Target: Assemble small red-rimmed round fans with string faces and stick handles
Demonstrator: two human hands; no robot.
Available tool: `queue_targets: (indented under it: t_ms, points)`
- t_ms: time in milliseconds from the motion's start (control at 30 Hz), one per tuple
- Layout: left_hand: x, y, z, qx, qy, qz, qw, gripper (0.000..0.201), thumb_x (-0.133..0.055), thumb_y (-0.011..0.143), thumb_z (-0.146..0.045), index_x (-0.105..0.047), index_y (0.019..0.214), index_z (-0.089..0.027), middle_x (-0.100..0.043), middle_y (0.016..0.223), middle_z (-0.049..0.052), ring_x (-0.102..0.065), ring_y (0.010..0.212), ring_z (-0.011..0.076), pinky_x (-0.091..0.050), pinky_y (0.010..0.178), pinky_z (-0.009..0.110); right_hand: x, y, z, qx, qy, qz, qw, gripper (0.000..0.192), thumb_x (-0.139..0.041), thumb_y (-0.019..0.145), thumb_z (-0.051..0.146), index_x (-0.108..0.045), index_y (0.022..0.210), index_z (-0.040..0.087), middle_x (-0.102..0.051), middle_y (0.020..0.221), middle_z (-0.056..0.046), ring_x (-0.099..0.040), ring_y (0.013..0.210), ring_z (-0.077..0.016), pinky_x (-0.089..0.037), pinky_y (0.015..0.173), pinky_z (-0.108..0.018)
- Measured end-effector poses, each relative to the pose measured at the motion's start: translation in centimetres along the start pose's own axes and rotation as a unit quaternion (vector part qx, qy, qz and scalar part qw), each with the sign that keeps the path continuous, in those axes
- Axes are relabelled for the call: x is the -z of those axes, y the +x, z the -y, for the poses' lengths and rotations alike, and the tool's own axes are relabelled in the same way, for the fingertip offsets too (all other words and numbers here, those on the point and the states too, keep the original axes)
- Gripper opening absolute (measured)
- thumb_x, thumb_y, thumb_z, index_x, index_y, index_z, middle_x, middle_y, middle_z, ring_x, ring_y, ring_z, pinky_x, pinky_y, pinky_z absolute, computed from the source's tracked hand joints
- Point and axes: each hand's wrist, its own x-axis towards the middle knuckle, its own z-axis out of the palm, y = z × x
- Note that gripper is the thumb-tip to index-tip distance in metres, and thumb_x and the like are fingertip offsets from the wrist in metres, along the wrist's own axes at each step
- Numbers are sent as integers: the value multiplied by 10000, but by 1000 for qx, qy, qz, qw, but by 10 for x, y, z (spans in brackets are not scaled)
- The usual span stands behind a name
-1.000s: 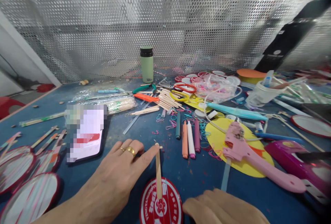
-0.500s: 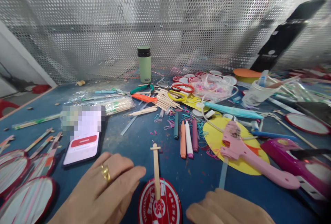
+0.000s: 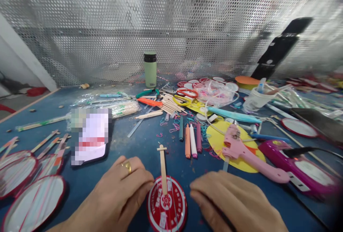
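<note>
Flat on the blue table in front of me lies a red round lid (image 3: 157, 215) with white print. A flat wooden stick (image 3: 163, 169) rests on it and sticks out beyond its far rim, with a short crosspiece near its end; thin bluish strands run over the lid. My left hand (image 3: 122, 192), with a gold ring, has its fingers closed, their tips at the lid's left rim. To the right of the lid and apart from it, my right hand (image 3: 233, 198) is closed, fingers curled downward. What either hand pinches, if anything, is hidden.
Red-rimmed discs (image 3: 34, 203) with strands and a phone (image 3: 93, 135) lie left. Markers (image 3: 193, 141), a pink glue gun (image 3: 249, 158) on yellow card (image 3: 214, 141), and a purple device (image 3: 278, 157) lie right. Wooden sticks (image 3: 171, 103), scissors and a green bottle (image 3: 150, 71) stand farther back.
My left hand has come in to the lid's rim, its index finger now curled. My right hand has moved up and shows more. The view has shifted slightly, bringing the lid higher.
</note>
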Motion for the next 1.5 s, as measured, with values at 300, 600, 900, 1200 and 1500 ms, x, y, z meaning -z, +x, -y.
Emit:
queue_targets:
  t_ms: [300,600,900,1200,1500]
  points:
    - [-3,-9,1,24,-9,16,1000,144,-442,932,-176,-569,909,-240,-596,841,-20,-557,788,112,-401,799,243,21,44,-6,-47,-53,11,997,169,-490,934,213,-656,901,202,-661,782,-32,-590,720,-157,-404,710,-293]
    - [-3,-9,1,14,2,-1,1000,174,-421,938,-174,-584,915,-232,-596,830,-6,-558,775,121,-411,804,270,-17,65,-12,-62,-100,174,978,110,-543,883,171,-653,880,184,-615,944,-67,-554,956,-215,-328,879,-376]
    - [-1,-9,-1,5,0,2,1000,195,-420,925,-137,-593,926,-225,-613,850,2,-576,794,124,-413,840,288,-27,70,-13,-66,-110,192,973,110,-540,883,152,-641,846,174,-600,917,-63,-543,865,-191,-308,791,-342]
    - [0,-9,0,11,-11,18,1000,194,-420,927,-134,-589,926,-228,-613,874,3,-567,812,122,-408,810,271,-32,70,-17,-73,-108,177,976,146,-494,902,127,-602,819,177,-574,887,-48,-514,794,-166,-307,762,-320]
    - [1,-8,0,10,-10,20,1000,213,-403,930,-121,-590,936,-223,-621,883,12,-573,823,126,-417,839,288,-25,73,-18,-82,-94,154,980,133,-508,896,113,-611,826,161,-602,867,-57,-524,817,-172,-322,758,-313]
